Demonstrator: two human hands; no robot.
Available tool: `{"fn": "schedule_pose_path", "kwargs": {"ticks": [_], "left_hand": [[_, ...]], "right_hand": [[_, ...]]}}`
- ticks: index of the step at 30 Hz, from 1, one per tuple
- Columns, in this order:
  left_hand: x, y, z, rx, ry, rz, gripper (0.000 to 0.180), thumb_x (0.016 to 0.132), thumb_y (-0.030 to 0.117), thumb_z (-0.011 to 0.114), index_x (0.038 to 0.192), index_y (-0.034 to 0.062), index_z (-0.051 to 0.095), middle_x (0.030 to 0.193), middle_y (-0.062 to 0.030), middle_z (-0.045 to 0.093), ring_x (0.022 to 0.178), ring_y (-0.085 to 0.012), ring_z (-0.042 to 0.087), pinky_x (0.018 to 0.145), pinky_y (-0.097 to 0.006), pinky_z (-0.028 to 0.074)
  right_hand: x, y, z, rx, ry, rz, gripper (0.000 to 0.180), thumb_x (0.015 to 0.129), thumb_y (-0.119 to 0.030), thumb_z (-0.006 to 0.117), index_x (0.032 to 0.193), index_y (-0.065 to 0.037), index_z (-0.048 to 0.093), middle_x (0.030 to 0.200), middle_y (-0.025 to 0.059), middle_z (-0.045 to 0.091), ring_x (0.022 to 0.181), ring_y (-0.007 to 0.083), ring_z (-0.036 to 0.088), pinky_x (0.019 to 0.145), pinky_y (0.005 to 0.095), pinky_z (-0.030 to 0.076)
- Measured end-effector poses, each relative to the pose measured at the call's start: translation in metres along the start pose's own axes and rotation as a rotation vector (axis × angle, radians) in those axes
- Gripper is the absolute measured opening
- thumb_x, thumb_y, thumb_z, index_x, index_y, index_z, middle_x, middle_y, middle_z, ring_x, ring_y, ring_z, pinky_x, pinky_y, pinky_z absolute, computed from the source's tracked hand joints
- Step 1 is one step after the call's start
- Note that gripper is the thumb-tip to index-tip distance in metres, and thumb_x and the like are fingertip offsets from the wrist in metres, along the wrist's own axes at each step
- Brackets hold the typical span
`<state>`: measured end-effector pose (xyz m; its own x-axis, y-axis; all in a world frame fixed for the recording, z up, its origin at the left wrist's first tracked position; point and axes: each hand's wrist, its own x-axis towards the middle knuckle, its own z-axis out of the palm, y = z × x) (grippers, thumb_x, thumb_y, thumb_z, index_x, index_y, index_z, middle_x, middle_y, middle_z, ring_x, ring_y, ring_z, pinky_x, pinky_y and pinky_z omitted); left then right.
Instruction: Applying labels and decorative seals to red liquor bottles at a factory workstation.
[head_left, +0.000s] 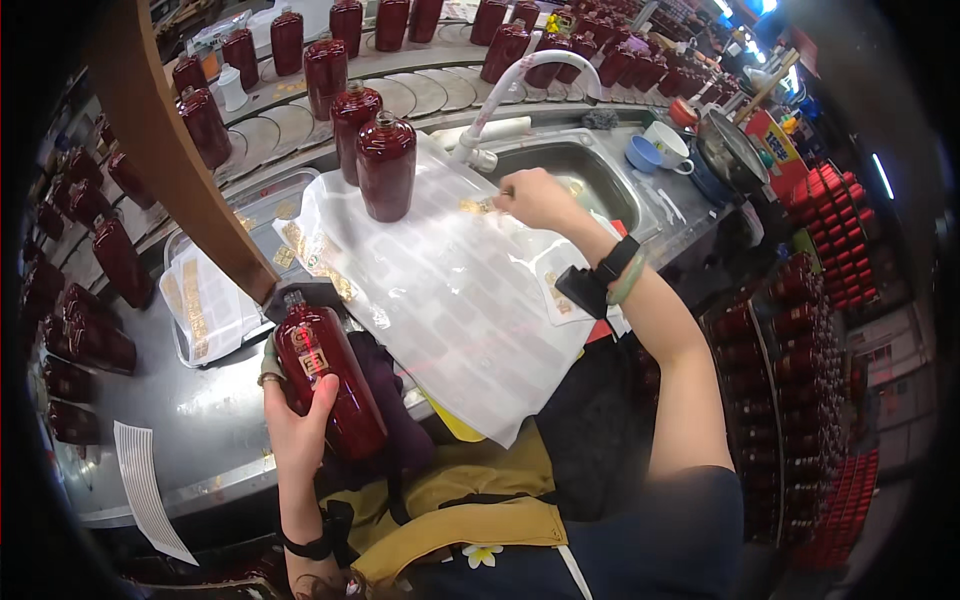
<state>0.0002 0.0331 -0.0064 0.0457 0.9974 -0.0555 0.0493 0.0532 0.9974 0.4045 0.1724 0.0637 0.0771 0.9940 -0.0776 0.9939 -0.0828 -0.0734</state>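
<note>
My left hand (298, 430) is wrapped round a dark red glass bottle (345, 390), tilted, with its open neck pointing away from me. Gold decals sit on its front, and my thumb presses just below them. My right hand (540, 200) is closed in a pinch beside the sink, with a small gold decal (475, 206) at its fingertips. Beneath it spreads a wet white sheet (450, 300) with a faint block pattern. Two more red bottles stand upright at the sheet's far left corner, the nearer bottle (387, 170) in front of the other.
A steel sink (520, 160) with a white curved faucet (500, 90) lies beyond my right hand. At left are a brown post (180, 150) and a tray with decal sheets (200, 300). Red bottles line the curved conveyor (420, 92). Cups and a pan sit at right.
</note>
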Motion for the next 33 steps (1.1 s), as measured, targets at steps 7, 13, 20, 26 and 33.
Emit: {"fn": "schedule_pose_path", "kwargs": {"ticks": [7, 13, 20, 26, 33], "left_hand": [[0.010, 0.055, 0.014, 0.027, -0.043, 0.489, 0.064, 0.106, 0.031, 0.054, 0.154, -0.0066, 0.036, 0.150, -0.0214, 0.051, 0.139, -0.0295, 0.049, 0.118, -0.042, 0.034], [0.002, 0.073, 0.019, -0.397, -0.344, 0.174, 0.083, 0.109, 0.063, 0.024, 0.149, -0.0062, 0.045, 0.142, -0.0171, 0.058, 0.134, -0.0244, 0.053, 0.118, -0.036, 0.035], [-0.031, 0.072, -0.037, -0.152, -0.309, 0.045, 0.032, 0.106, 0.015, 0.058, 0.132, -0.0038, 0.059, 0.114, -0.0048, 0.066, 0.104, -0.0124, 0.063, 0.095, -0.031, 0.051], [-0.050, 0.066, -0.051, 0.250, -0.242, 0.036, 0.030, 0.095, 0.009, 0.072, 0.124, 0.0008, 0.069, 0.090, 0.0018, 0.068, 0.083, -0.0047, 0.061, 0.073, -0.021, 0.047], [-0.027, 0.016, -0.041, 0.055, -0.154, -0.061, 0.032, 0.094, 0.007, 0.074, 0.123, 0.0027, 0.063, 0.085, 0.0059, 0.053, 0.078, -0.0025, 0.050, 0.070, -0.021, 0.043]], "right_hand": [[-0.075, -0.109, -0.034, 0.868, -0.252, -0.470, 0.029, 0.103, -0.027, 0.063, 0.098, 0.000, 0.068, 0.083, -0.0004, 0.063, 0.081, 0.0068, 0.055, 0.072, 0.0267, 0.045], [-0.110, -0.171, -0.055, 1.094, -0.268, -0.730, 0.038, 0.099, -0.035, 0.071, 0.085, 0.000, 0.067, 0.069, -0.0039, 0.050, 0.066, 0.0046, 0.042, 0.058, 0.0270, 0.034], [-0.140, -0.167, -0.024, 1.080, -0.439, -0.543, 0.027, 0.098, -0.025, 0.072, 0.084, -0.003, 0.065, 0.069, -0.0077, 0.050, 0.064, 0.0021, 0.040, 0.057, 0.0239, 0.034], [-0.177, -0.165, 0.012, 1.002, -0.263, -0.538, 0.018, 0.090, -0.015, 0.077, 0.088, 0.000, 0.068, 0.077, 0.0069, 0.064, 0.067, 0.0150, 0.055, 0.063, 0.0310, 0.044], [-0.163, -0.166, 0.061, 1.011, -0.123, -0.380, 0.018, 0.091, -0.016, 0.078, 0.090, 0.000, 0.069, 0.080, 0.0078, 0.062, 0.068, 0.0172, 0.053, 0.065, 0.0321, 0.044]]}}
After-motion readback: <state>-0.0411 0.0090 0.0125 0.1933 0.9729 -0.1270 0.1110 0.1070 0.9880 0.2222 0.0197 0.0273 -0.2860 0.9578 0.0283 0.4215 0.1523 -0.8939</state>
